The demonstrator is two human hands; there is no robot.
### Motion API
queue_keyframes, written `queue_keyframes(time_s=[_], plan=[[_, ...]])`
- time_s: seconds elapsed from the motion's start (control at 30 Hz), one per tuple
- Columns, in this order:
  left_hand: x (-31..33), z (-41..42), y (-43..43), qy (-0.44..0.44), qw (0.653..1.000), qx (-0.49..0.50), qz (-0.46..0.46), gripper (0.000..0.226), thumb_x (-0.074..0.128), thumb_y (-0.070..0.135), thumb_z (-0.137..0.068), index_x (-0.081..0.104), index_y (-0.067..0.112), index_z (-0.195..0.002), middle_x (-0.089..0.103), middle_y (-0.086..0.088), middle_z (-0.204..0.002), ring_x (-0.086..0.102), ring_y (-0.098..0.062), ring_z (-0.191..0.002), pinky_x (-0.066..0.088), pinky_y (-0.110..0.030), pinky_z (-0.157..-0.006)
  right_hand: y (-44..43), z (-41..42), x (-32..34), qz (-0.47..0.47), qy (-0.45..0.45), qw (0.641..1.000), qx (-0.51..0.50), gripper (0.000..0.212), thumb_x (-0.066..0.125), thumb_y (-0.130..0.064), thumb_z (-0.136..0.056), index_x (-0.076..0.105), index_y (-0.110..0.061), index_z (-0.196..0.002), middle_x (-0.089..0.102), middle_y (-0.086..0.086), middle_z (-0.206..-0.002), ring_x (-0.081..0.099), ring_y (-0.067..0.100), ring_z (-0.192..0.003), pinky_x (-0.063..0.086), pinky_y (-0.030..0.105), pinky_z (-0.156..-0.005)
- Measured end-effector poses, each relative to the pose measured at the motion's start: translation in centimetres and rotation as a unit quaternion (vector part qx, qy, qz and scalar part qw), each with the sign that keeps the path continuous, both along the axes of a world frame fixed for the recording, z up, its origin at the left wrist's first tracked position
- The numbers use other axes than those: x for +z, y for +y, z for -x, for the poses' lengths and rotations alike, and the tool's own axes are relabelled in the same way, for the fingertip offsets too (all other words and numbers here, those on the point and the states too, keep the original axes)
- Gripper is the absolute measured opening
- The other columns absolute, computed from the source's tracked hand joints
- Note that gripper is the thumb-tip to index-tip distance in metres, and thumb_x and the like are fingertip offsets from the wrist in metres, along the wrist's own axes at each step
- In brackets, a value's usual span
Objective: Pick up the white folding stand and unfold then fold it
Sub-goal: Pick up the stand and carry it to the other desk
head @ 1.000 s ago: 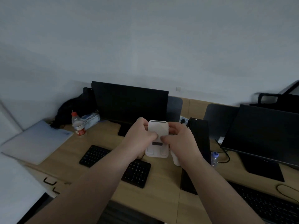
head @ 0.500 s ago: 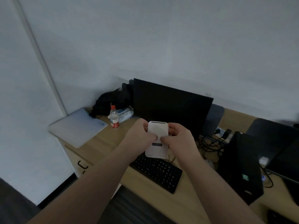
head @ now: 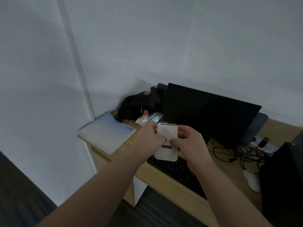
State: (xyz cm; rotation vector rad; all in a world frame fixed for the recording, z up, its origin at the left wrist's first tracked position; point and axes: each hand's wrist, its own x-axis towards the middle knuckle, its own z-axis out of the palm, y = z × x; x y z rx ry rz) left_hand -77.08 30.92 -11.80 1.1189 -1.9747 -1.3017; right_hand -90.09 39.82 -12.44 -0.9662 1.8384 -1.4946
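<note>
The white folding stand [head: 167,141] is held up in front of me above the desk, its flat face toward me, with a dark strip near the top and another near the lower middle. My left hand [head: 149,139] grips its left edge, thumb on the face. My right hand [head: 191,143] grips its right edge, thumb also pressing the face. The stand looks flat; its back side is hidden.
Below the hands lies a black keyboard [head: 178,172] on the wooden desk [head: 164,189]. A dark monitor [head: 208,113] stands behind. A closed laptop [head: 106,133], a bottle [head: 145,116] and a black bag [head: 139,104] sit at the left corner. Cables [head: 242,153], a white mouse [head: 251,180] and a black tower [head: 282,181] are at the right.
The view has swung to the left, so the desk and monitor slid right in the picture. Both hands keep the same hold on the stand, which stays flat.
</note>
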Motion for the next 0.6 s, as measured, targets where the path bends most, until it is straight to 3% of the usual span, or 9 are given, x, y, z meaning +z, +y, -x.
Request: queue_keyframes(time_s=[0.4, 0.5, 0.6], plan=[[-0.9, 0.3, -6.1, 0.0, 0.999, -0.044, -0.02, 0.04, 0.074, 0.008, -0.089, 0.055, 0.022, -0.121, 0.065, 0.009, -0.103, 0.064, -0.003, -0.087, 0.05, -0.013, -0.055, -4.9, -0.4, -0.8, -0.019, -0.003, 0.999, -0.044, 0.051, 0.076, 0.001, -0.085, 0.063, -0.027, -0.125, 0.069, -0.012, -0.108, 0.068, 0.005, -0.096, 0.055, 0.017, -0.061], [-1.2, 1.6, -8.2, -0.013, 0.999, -0.045, -0.014, 0.04, 0.074, 0.01, -0.089, 0.056, 0.021, -0.122, 0.066, 0.006, -0.107, 0.066, -0.007, -0.092, 0.056, -0.02, -0.065, -7.0, 0.9, -1.3, -0.022, -0.008, 0.999, -0.048, 0.051, 0.076, 0.002, -0.084, 0.063, -0.03, -0.122, 0.069, -0.014, -0.105, 0.067, 0.003, -0.093, 0.054, 0.014, -0.056], [-0.9, 2.9, -10.3, -0.023, 0.999, -0.038, -0.019, 0.043, 0.075, 0.011, -0.088, 0.055, 0.018, -0.126, 0.069, -0.002, -0.114, 0.07, -0.02, -0.102, 0.064, -0.042, -0.084, -9.4, 2.4, -1.3, -0.021, -0.012, 0.999, -0.038, 0.05, 0.076, 0.001, -0.084, 0.063, -0.028, -0.123, 0.07, -0.011, -0.107, 0.068, 0.004, -0.094, 0.054, 0.012, -0.053]])
